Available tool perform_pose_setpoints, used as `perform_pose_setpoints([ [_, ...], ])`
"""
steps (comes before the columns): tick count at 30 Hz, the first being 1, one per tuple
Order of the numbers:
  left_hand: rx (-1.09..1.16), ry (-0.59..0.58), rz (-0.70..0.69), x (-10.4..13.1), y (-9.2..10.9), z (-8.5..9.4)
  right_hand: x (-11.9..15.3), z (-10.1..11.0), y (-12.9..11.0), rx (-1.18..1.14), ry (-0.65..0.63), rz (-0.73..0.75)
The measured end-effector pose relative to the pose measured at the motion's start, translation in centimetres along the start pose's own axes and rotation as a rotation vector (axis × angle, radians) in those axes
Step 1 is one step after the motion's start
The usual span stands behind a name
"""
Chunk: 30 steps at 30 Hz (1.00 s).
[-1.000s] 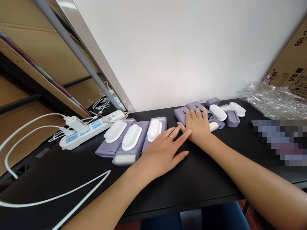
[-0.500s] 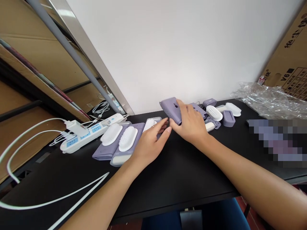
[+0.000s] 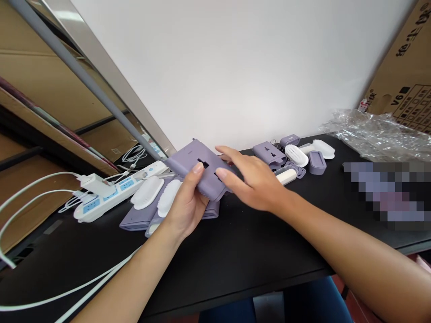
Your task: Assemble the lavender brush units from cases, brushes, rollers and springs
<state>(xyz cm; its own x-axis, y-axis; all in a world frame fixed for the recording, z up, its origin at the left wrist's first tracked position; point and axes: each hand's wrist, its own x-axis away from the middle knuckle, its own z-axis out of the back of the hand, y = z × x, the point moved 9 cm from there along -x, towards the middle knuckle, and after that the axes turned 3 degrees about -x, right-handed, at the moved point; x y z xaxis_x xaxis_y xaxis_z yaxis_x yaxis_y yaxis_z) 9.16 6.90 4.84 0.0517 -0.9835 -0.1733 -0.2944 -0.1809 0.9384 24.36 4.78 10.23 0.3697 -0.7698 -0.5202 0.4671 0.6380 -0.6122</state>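
Observation:
A flat purple plastic case [image 3: 188,158] with dark slots is held up over the table, tilted. My left hand [image 3: 188,202] grips its lower edge, thumb on top beside a slot and fingers underneath. At the case's right side is my right hand [image 3: 251,179], its thumb and fingers apart around the edge, thumb near a slot. Under and left of my left hand lie purple cases with white bristled brush heads [image 3: 147,192] on them. Another slotted purple case [image 3: 268,152] lies beyond my right hand.
A white power strip [image 3: 117,195] with plugs and cables lies at the left. Small purple holders [image 3: 317,162] and white brushes [image 3: 323,149] stand at the back right, near clear plastic wrap [image 3: 377,134] and a cardboard box [image 3: 400,72]. One patch at the right is pixelated.
The purple case has moved left and toward me, from my right hand into my left hand's grip. My right hand has loosened its hold and spread its fingers. The view has shifted slightly.

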Motion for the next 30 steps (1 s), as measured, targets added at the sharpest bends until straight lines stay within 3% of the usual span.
perform_pose_setpoints([
  [3, -0.013, 0.033, 0.051, 0.0, -0.2, 0.0, -0.9, 2.4, 2.6, 0.313, 0.010, -0.157],
  [7, -0.020, 0.001, 0.121, 0.1, -0.2, -0.4, -0.4, 7.0, 6.7, 0.617, 0.130, -0.409],
  [10, 0.004, -0.013, 0.121, 0.0, 0.1, -0.6, 1.0, 8.4, 9.4, 0.682, 0.033, -0.597],
  [14, 0.016, 0.009, 0.119, 0.0, 0.0, -0.3, 2.5, 7.3, 10.2, 0.679, -0.164, -0.685],
  [21, 0.074, -0.050, 0.124, 0.0, 0.1, -0.8, 3.0, 3.0, 8.7, 0.665, -0.480, -0.594],
  [24, 0.081, -0.035, 0.134, 0.0, 0.0, -0.6, 2.2, 2.0, 7.8, 0.306, -0.413, -0.545],
  [28, 0.086, -0.035, 0.139, 0.0, -0.1, -0.6, 1.3, 1.1, 7.5, -0.728, -0.115, -0.617],
  [30, 0.082, -0.037, 0.136, 0.0, 0.0, -0.6, 1.3, 0.1, 8.1, -1.082, 0.001, -0.690],
])
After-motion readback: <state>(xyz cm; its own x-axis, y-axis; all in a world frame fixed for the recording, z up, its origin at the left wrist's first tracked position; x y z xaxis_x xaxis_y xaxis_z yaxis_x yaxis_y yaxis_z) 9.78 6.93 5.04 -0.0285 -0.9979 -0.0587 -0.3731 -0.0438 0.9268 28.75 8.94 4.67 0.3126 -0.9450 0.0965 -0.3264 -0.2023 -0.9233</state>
